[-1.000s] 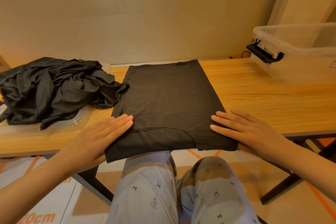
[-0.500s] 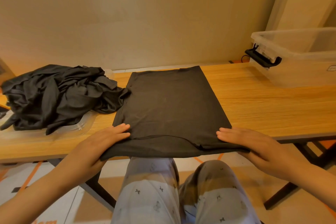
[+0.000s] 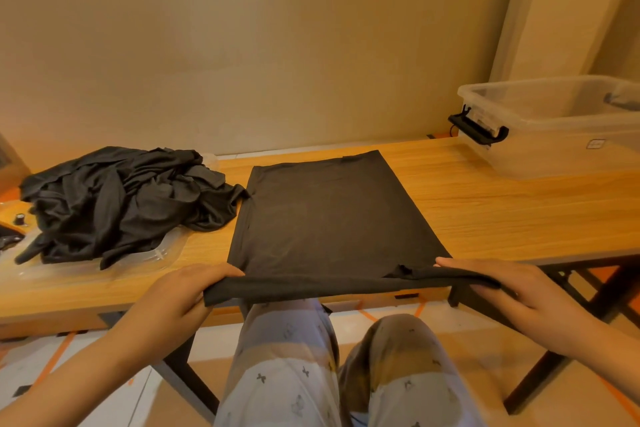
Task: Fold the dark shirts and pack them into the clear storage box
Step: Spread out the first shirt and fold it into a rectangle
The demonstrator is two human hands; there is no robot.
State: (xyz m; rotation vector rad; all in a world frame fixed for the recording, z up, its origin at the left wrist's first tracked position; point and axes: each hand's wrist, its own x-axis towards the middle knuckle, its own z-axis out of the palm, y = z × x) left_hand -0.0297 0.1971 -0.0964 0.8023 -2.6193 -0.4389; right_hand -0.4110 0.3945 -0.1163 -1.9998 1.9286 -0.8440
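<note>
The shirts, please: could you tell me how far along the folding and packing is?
One shirt lies on the table, already folded to a rectangle. The left hand and right hand grip its near edge, lifted for the next fold. A crumpled pile waits unfolded, and the box shows no shirt inside.

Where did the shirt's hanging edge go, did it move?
Yes. The shirt edge hung over the table front; left hand and right hand lifted it.
</note>
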